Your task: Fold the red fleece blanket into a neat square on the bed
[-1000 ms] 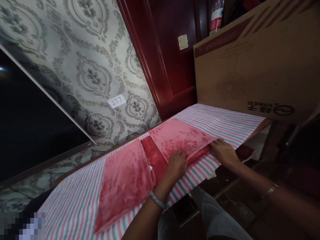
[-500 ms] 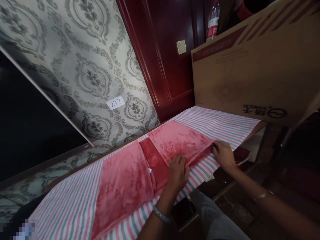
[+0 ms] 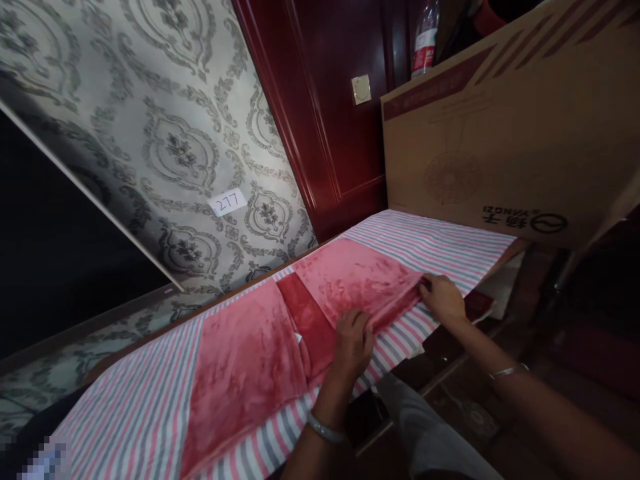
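Observation:
A pink-red velvety cloth point(image 3: 240, 373) lies flat, its two sides folded in towards a darker red strip point(image 3: 307, 313) in the middle. A small white tag shows beside that strip. My left hand point(image 3: 354, 339) is closed on the near edge of the right-hand fold, fingers curled over it. At that fold's near right corner, my right hand point(image 3: 444, 298) pinches the cloth between thumb and fingers. Between both hands the edge is slightly raised and rolled. Under the cloth is a pink, grey and white striped cover point(image 3: 145, 393).
A large cardboard box point(image 3: 505, 140) stands at the table's far right end, with a plastic bottle point(image 3: 425, 47) behind its top edge. Along the left are a dark screen point(image 3: 65, 233) and a patterned wall with a paper marked 277 point(image 3: 229, 202). Open drawers sit below the near edge.
The cloth's near edge between my hands now looks more turned up and rolled. My right hand has shifted slightly left; both hands keep their hold. The view has moved a little.

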`<state>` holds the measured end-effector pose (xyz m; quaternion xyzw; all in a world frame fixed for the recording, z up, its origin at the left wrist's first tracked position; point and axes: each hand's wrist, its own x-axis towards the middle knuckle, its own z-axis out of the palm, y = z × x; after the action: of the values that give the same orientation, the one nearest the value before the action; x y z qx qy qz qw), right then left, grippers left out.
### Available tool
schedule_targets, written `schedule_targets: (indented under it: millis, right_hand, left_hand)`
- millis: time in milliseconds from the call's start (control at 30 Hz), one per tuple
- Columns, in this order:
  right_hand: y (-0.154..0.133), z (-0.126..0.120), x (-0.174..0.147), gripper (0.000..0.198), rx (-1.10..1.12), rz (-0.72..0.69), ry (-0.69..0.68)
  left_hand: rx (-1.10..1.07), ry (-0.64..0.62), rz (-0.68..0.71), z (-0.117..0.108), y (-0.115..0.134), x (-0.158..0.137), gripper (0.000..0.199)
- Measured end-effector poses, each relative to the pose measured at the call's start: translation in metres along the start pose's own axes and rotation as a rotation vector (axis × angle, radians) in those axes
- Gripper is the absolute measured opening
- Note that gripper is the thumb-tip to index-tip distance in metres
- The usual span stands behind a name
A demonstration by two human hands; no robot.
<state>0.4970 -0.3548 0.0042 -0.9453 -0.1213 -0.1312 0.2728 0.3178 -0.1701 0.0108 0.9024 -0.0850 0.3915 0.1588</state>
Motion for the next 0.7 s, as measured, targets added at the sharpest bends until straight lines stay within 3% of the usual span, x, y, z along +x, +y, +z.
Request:
schedule_targets:
  millis: [200, 400, 700]
  right_hand:
    - [-0.004, -0.005, 0.001, 0.034, 0.011, 0.063, 0.021]
    - [0.006, -0.011, 0.001, 0.030, 0.109, 0.154, 0.052]
    - [0.016, 0.000, 0.001, 0.028, 0.244, 0.165, 0.151]
  left_hand:
    - [0.027, 0.033, 0.030, 0.001, 0.000, 0.000, 0.026]
    - [0.049, 0.039, -0.025, -0.005, 0.003, 0.002, 0.023]
    - [0.111, 0.003, -0.015, -0.004, 0.003, 0.001, 0.020]
